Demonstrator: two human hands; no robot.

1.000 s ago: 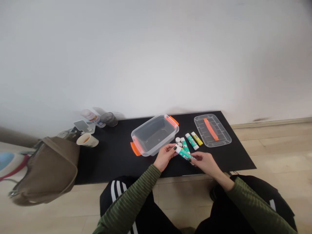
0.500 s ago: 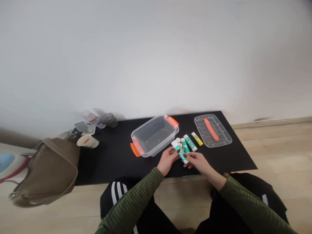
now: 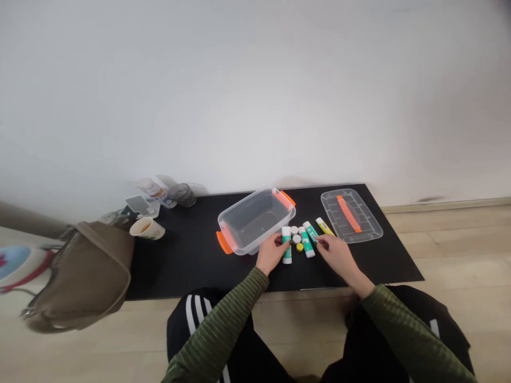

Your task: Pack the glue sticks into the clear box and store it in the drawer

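My left hand (image 3: 272, 252) is closed around a green-and-white glue stick (image 3: 286, 252), held nearly upright on the near side of the caps. The fingers of my right hand (image 3: 335, 256) pinch the lower end of another green glue stick (image 3: 310, 231), partly hidden by them. Between the hands lies a third green glue stick (image 3: 306, 243). Beside it are small round caps: a white one (image 3: 294, 230), a second white one (image 3: 296, 239) and a yellow one (image 3: 299, 247). Just beyond my right hand is a yellow glue stick (image 3: 324, 225), its lower end covered.
A clear plastic box (image 3: 255, 221) with orange latches stands left of the glue sticks. Its clear lid (image 3: 363, 213) with an orange handle lies at the right. A paper cup (image 3: 154, 230) of drink, a dark glass (image 3: 182, 195) and a brown bag (image 3: 91, 266) are at the left.
My right hand has let go of the glue stick both hands held and moved right to another. My left hand has turned its glue stick more upright. The yellow cap now shows.
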